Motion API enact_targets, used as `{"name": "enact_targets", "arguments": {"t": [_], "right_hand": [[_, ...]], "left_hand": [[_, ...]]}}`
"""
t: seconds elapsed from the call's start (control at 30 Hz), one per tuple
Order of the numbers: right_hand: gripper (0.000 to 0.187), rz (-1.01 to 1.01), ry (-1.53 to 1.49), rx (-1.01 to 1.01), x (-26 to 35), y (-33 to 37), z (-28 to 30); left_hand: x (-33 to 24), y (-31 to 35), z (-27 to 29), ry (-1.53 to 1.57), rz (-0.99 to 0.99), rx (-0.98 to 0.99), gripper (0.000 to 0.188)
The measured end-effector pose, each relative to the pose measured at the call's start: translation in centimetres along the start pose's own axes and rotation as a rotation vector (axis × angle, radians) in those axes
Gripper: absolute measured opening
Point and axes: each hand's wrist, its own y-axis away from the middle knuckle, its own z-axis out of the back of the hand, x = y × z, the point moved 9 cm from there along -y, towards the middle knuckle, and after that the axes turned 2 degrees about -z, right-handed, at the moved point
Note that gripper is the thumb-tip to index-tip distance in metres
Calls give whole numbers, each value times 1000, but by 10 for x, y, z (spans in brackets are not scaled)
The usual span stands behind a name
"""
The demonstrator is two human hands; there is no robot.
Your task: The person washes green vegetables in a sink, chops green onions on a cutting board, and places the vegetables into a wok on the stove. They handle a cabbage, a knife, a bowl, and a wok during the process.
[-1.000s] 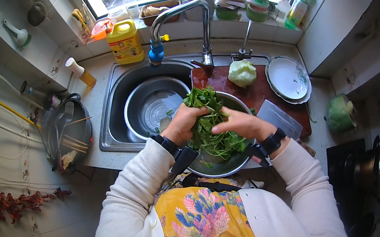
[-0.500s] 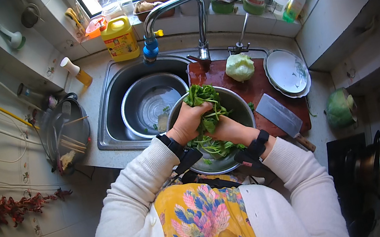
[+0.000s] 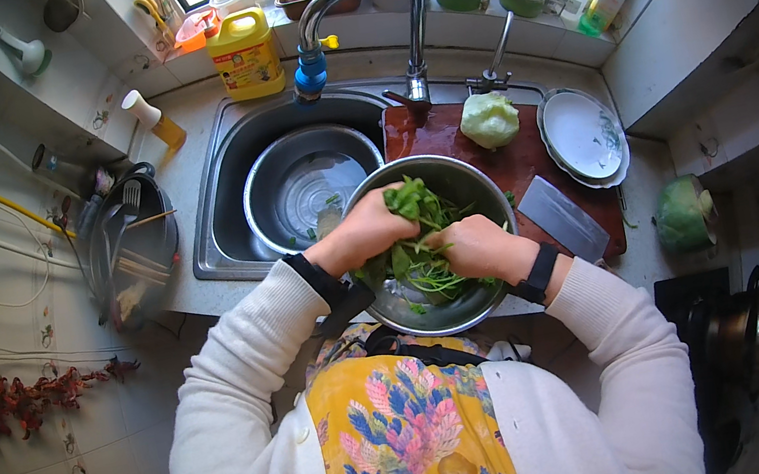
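Note:
A bunch of leafy greens [image 3: 416, 202] is in and above a stainless steel bowl [image 3: 471, 182] in front of me. My left hand [image 3: 367, 226] is closed around the leafy upper part. Lower and to the right, my right hand [image 3: 480, 247] closes on the stems, its fingers partly turned from view. Loose stems and leaves lie in the bowl below both hands. The bowl stands at the counter's front edge, overlapping the sink and a reddish-brown cutting board [image 3: 428, 135].
A metal basin [image 3: 312, 170] with water sits in the sink [image 3: 224, 198], under the faucet [image 3: 411, 39]. On the board are a pale cabbage [image 3: 489, 120] and a cleaver [image 3: 562, 219], close to my right hand. Stacked plates [image 3: 582, 136] stand right; a yellow jug [image 3: 246, 55] stands behind the sink.
My hands have moved apart: the left slightly up and left, the right to the right. The greens now stretch between them. The whole view has shifted slightly.

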Motion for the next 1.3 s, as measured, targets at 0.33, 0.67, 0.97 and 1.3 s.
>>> {"name": "enact_targets", "arguments": {"t": [0.33, 0.67, 0.97, 1.3], "right_hand": [[41, -103, 436, 198, -6, -23, -51], [37, -131, -673, -141, -56, -8, 47], [39, -344, -1861, -225, -7, -10, 29], [83, 51, -1414, -347, 3, 4, 58]], "left_hand": [[21, 4, 27, 198, -36, -195, 33], [28, 17, 40, 481, -10, -265, 42], [7, 4, -10, 264, -115, -125, 68], [14, -4, 1, 449, -67, -254, 37]]}}
